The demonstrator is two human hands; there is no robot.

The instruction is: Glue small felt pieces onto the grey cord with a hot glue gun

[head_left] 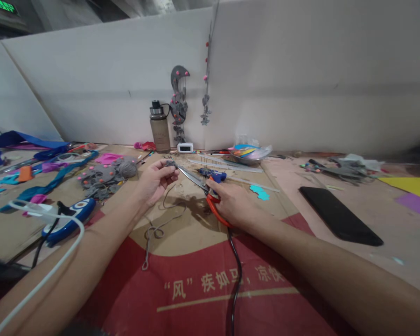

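Note:
Pinched between the thumb and fingers of my left hand [158, 181] is a small grey felt piece [169, 163]. Grey yarn [157, 229] trails in loops over the cardboard below it. My right hand [233, 204] is closed on orange-handled scissors [215, 210], and their blades point left to the felt piece; whether they touch it I cannot tell. Just behind the scissors lies a blue glue gun [213, 175], partly hidden by the blades and hand. A turquoise cutout [259, 192] lies to its right.
A power strip [72, 219] with a white cable sits left, near my forearm. A black cable [236, 275] runs toward me. Grey felt shapes with a yarn ball [128, 168], a bottle [160, 130], glue sticks [227, 164] and a black phone [339, 215] lie around.

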